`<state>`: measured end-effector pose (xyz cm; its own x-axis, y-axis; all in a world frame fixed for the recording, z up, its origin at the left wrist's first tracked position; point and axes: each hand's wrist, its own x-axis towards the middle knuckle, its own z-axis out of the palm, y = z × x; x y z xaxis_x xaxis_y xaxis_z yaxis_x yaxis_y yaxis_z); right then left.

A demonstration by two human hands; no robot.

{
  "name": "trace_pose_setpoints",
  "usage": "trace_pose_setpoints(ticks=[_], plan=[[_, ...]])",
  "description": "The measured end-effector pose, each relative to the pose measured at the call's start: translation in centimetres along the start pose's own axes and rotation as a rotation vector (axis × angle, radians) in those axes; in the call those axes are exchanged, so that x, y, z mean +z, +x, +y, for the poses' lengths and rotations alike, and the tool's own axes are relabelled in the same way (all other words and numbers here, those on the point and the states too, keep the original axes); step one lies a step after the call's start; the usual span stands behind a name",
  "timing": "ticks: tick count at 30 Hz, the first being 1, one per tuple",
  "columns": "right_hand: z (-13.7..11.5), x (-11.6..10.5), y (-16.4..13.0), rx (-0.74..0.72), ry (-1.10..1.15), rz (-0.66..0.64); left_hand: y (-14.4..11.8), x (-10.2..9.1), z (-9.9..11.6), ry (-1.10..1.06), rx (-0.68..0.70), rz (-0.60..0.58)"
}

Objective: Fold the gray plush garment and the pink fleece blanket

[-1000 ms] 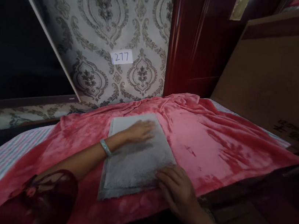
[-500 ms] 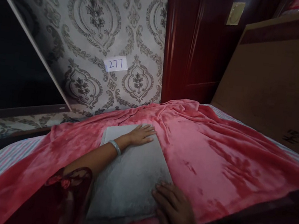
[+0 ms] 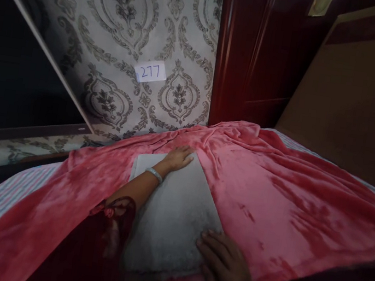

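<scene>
A flat grey folded cloth [image 3: 176,218] lies on the pink-red plush blanket [image 3: 252,201]. My left hand [image 3: 178,158] rests palm down on the cloth's far edge, fingers stretched out; a silvery bracelet [image 3: 154,174] circles the wrist. Lower down, my right hand [image 3: 226,262] touches the near right side of the cloth with its fingers laid flat and slightly apart. Neither hand grips anything. My left sleeve [image 3: 90,238] is dark red and hides part of the cloth's left side.
Striped bedding [image 3: 9,190] shows under the blanket at the left. Behind stand a patterned wall [image 3: 116,51] with a "277" paper [image 3: 150,71] and a dark red wooden panel [image 3: 251,56]. A large cardboard box [image 3: 361,95] leans at the right, a dark screen-like panel [image 3: 18,56] at the left.
My left hand has slid a little forward to the cloth's far edge. The right hand stays by the near right side. The view has shifted slightly.
</scene>
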<state>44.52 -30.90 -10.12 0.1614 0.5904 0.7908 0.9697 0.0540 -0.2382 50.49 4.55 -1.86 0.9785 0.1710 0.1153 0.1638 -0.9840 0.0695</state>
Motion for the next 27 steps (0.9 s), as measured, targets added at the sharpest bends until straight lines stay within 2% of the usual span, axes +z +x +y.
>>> trace_pose_setpoints(ticks=[3, 5, 7, 9, 11, 13, 16, 19, 23, 27], plan=[[-0.2, -0.3, -0.1, 0.028, 0.041, -0.013, -1.0, -1.1, 1.2, 0.071, -0.075, 0.040], [-0.1, -0.7, -0.3, 0.045, 0.077, -0.057, -2.5, -1.9, 2.0, 0.057, -0.046, 0.022], [0.2, -1.3, -0.2, 0.063, 0.122, -0.110, -5.3, -2.6, 2.8, 0.010, 0.020, -0.041], [0.6, -2.2, 0.3, 0.085, 0.163, -0.129, -9.5, -3.3, 4.0, -0.041, 0.122, -0.119], [1.0, -3.0, 1.6, 0.094, 0.192, -0.112, -15.0, -3.7, 5.7, -0.080, 0.232, -0.177], [1.3, -3.3, 3.6, 0.069, 0.212, -0.117, -21.0, -3.8, 7.6, -0.097, 0.297, -0.176], [1.2, -2.4, 7.2, -0.037, 0.267, -0.278, -28.5, -2.7, 10.3, -0.034, 0.279, -0.058], [0.3, 0.4, 10.4, -0.163, 0.350, -0.526, -32.4, -0.7, 12.3, 0.068, 0.126, 0.131], [-1.1, 4.9, 13.3, -0.291, 0.411, -0.789, -33.4, 1.5, 13.8, 0.174, -0.078, 0.342], [-1.1, 8.3, 15.5, -0.373, 0.363, -0.995, -33.4, 2.4, 14.4, 0.190, -0.125, 0.512]])
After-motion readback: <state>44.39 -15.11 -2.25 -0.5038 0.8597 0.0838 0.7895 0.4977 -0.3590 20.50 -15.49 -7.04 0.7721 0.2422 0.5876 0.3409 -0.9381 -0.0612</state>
